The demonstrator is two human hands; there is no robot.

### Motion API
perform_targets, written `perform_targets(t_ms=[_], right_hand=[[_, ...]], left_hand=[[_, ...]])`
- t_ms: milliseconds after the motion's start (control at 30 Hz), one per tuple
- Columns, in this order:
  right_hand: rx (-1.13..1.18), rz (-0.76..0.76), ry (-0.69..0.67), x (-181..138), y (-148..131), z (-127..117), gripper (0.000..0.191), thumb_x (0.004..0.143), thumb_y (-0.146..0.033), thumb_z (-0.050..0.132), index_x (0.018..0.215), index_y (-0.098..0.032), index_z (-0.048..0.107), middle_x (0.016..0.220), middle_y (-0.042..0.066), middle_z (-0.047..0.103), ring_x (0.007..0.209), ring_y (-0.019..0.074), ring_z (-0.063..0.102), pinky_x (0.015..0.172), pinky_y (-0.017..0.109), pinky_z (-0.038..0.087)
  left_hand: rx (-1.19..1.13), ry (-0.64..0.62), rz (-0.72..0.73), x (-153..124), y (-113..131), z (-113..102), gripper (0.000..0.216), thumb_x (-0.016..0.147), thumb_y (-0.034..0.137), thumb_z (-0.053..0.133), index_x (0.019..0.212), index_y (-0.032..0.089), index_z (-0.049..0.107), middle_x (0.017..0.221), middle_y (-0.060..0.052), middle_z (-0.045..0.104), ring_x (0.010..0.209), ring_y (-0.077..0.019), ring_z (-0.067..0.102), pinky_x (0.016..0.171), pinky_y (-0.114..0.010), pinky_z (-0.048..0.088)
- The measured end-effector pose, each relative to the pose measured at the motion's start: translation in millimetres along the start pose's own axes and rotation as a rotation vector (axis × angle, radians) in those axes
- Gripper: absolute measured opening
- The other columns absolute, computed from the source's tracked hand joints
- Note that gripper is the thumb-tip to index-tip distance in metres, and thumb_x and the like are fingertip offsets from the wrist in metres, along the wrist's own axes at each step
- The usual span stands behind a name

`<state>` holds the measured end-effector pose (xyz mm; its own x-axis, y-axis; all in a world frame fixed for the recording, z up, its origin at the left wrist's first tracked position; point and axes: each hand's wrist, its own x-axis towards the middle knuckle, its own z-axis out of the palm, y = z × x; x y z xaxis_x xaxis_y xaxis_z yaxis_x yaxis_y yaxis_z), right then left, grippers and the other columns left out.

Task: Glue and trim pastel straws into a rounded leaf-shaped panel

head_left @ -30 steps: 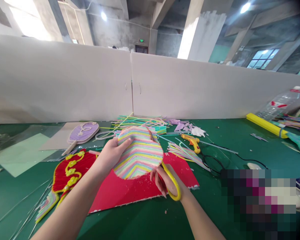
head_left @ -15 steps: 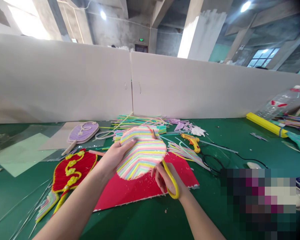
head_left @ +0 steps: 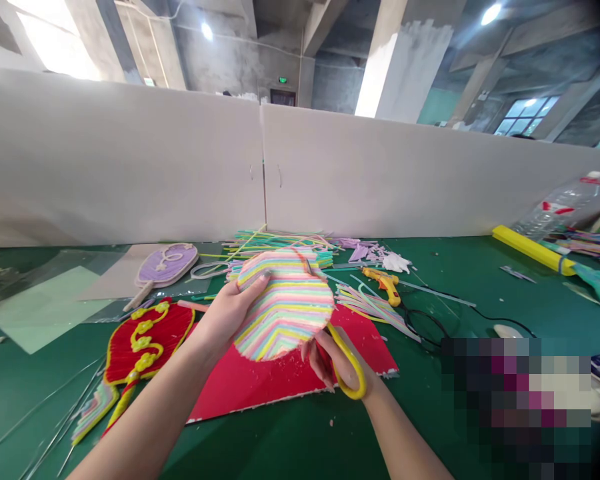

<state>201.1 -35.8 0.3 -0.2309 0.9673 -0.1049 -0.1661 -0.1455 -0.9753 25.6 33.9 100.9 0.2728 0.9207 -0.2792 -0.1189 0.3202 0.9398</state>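
A rounded panel of striped pastel pipe cleaners [head_left: 285, 307] is pinched in my left hand [head_left: 233, 310], with the thumb on top and the other fingers hidden beneath. My right hand [head_left: 337, 363] grips yellow-handled scissors [head_left: 350, 367] at the panel's lower right edge. One blade tip shows above the panel near its upper right; the rest of the blades is hidden by the panel. Below both hands lies a red sheet [head_left: 230, 390] sprinkled with small fluffy clippings.
Left of me lie a red fan with yellow flowers [head_left: 143, 347], a lilac fan [head_left: 167, 263] and thin wires. Beyond the panel are pipe cleaners [head_left: 280, 239]. An orange glue gun [head_left: 387, 283] with a black cord lies to the right. A plastic bottle [head_left: 560, 207] leans by the white partition [head_left: 380, 173].
My right hand and the scissor handles have shifted slightly right, and the handle loops look wider apart. The striped panel has tilted a little; my left hand keeps its hold.
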Motion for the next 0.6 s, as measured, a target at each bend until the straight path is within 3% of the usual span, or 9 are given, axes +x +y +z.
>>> perform_targets(t_ms=[133, 333, 467, 600], right_hand=[[-0.013, -0.006, -0.005, 1, 3, -2, 0.053, 0.084, -0.063, 0.046, 0.072, -0.013, 0.059, 0.038, -0.006, 0.046, 0.024, 0.0040, 0.037, 0.028, 0.013, 0.029], [-0.062, -0.033, -0.005, -1, 0, -3, 0.052, 0.085, -0.062, 0.046, 0.073, -0.013, 0.059, 0.040, -0.005, 0.048, 0.025, 0.0041, 0.039, 0.029, 0.013, 0.031], [-0.116, 0.001, 0.081, 0, 1, -1, 0.056, 0.081, -0.066, 0.047, 0.069, -0.013, 0.058, 0.038, -0.005, 0.047, 0.026, 0.0044, 0.039, 0.029, 0.014, 0.032], [-0.150, 0.048, 0.142, 1, 0, 3, 0.061, 0.077, -0.073, 0.045, 0.064, -0.014, 0.055, 0.038, -0.005, 0.047, 0.025, 0.0052, 0.040, 0.028, 0.014, 0.032]], left_hand=[[0.052, -0.001, 0.018, -2, 2, -1, 0.037, 0.081, 0.033, 0.064, 0.113, 0.015, 0.064, 0.082, -0.007, 0.075, 0.065, -0.0218, 0.071, 0.056, -0.028, 0.057], [0.175, -0.006, 0.065, 0, 1, -7, 0.048, 0.071, 0.046, 0.070, 0.107, 0.015, 0.066, 0.082, -0.007, 0.076, 0.075, -0.0257, 0.072, 0.061, -0.031, 0.059], [0.233, -0.010, 0.101, 2, 0, -11, 0.048, 0.068, 0.050, 0.071, 0.101, 0.016, 0.067, 0.086, -0.006, 0.076, 0.087, -0.0281, 0.070, 0.062, -0.030, 0.059], [0.286, 0.017, 0.107, 4, -1, -12, 0.042, 0.069, 0.052, 0.069, 0.092, 0.017, 0.069, 0.090, -0.006, 0.076, 0.087, -0.0281, 0.070, 0.064, -0.029, 0.058]])
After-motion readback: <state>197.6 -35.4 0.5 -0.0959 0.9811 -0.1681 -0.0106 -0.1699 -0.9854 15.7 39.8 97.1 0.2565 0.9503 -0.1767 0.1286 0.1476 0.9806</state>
